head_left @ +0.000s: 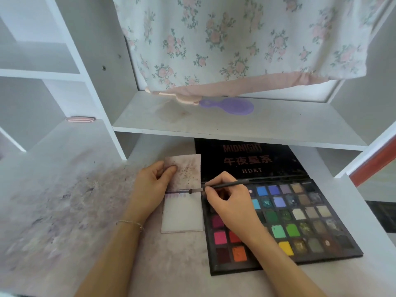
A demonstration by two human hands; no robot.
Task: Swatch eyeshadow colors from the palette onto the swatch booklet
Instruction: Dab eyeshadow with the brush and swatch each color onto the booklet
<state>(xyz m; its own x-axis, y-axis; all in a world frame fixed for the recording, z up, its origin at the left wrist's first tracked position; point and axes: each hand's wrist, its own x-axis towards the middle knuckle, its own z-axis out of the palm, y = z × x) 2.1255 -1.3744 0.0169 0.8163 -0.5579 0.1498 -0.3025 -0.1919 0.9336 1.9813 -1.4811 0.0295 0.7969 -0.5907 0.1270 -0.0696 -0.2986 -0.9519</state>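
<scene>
Swatch booklet [182,202] lies open on the bench [64,211], just left of the eyeshadow palette [300,221]. Left hand [150,185] pinches its upper page; right hand [227,202] grips a brush [222,186], its tip at the booklet's fold.

Under your forearms lies a matt white laminate desktop [64,189], its smooth finish dulled by smudged purplish powder stains. The small paper swatch booklet [182,219] looks matt and slightly rough, its upper leaf speckled with pigment. Beside it, the black rectangular eyeshadow palette [321,257] has a matt card or plastic frame; most pans look chalky and powdery, a few glittery. The thin dark brush [225,185] you hold has a smooth, faintly glossy handle. The white board shelf [235,127] appears matt; on it rests a smooth lilac plastic hairbrush [229,106]. Above hangs soft floral cotton-like cloth [235,39], matt.
</scene>
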